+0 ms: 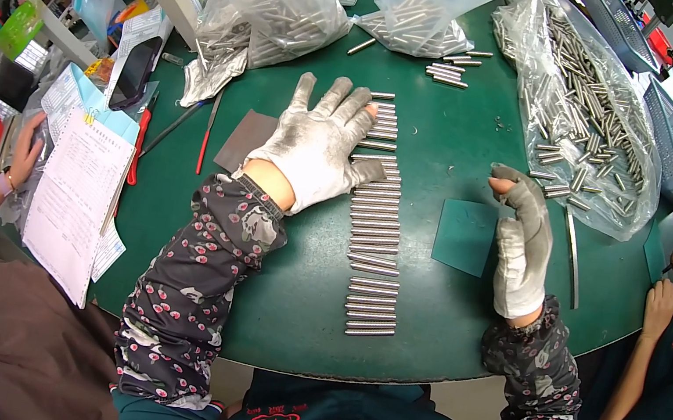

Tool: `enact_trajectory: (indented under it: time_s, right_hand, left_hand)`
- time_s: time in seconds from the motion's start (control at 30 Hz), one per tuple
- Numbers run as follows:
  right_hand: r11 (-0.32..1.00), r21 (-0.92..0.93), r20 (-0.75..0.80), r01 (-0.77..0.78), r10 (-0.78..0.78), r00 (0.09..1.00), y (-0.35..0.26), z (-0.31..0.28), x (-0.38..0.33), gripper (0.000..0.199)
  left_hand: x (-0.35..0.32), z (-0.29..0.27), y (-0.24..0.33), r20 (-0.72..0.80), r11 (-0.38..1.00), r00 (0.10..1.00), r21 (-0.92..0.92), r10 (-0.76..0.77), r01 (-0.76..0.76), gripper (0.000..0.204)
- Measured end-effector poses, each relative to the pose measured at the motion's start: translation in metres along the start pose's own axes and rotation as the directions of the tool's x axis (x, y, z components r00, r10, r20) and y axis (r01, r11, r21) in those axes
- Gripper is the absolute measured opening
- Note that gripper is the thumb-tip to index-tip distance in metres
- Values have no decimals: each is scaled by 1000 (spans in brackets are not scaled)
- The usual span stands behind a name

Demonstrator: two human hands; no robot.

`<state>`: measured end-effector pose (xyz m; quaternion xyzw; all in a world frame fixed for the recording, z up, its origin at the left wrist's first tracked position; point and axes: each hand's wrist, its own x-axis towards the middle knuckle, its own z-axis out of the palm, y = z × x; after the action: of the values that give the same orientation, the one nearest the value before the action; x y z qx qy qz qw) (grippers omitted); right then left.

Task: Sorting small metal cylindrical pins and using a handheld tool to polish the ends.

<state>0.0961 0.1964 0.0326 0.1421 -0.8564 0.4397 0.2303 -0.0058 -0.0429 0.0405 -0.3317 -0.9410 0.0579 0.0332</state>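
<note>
A column of several short steel pins [376,225] lies side by side down the middle of the green table. My left hand [312,142], in a worn white glove with grey fingertips, is spread over the column's upper left side. Its thumb rests at the pins' left ends, and a bare fingertip pokes through the glove near the upper pins. My right hand [524,246], gloved alike, is loosely curved above the table to the right, thumb and fingers apart, with nothing visible in it. It is just right of a dark green square sheet [464,237].
Clear bags of pins [292,25] stand at the back; a large open bag [588,119] spills pins at right. A thin metal strip [571,258] lies beside my right hand. Papers [79,194], a phone [136,70] and tools are left. People sit at both sides.
</note>
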Motion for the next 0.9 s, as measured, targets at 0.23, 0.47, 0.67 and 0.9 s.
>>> enact_trajectory:
  time_s: [0.23,0.47,0.67,0.9]
  right_hand:
    - [999,12,-1,-36,36,999,-1,-4,-4,49]
    - [998,50,-17,-24,25,1000,-1,-3,-2,42]
    - [998,50,-24,-46,48,999,4,0,-4,40]
    - [996,62,-22,-60,61,998,3,0,-3,40]
  left_hand:
    - [-56,-26,32,-134,976,989,-198,69,-95,82]
    - [-87,-22,55,15,932,990,-339,141,-127,86]
    - [-82,-7,54,-32,936,996,-338,89,-95,84]
    - [-78,-5,52,-51,938,996,-335,70,-83,82]
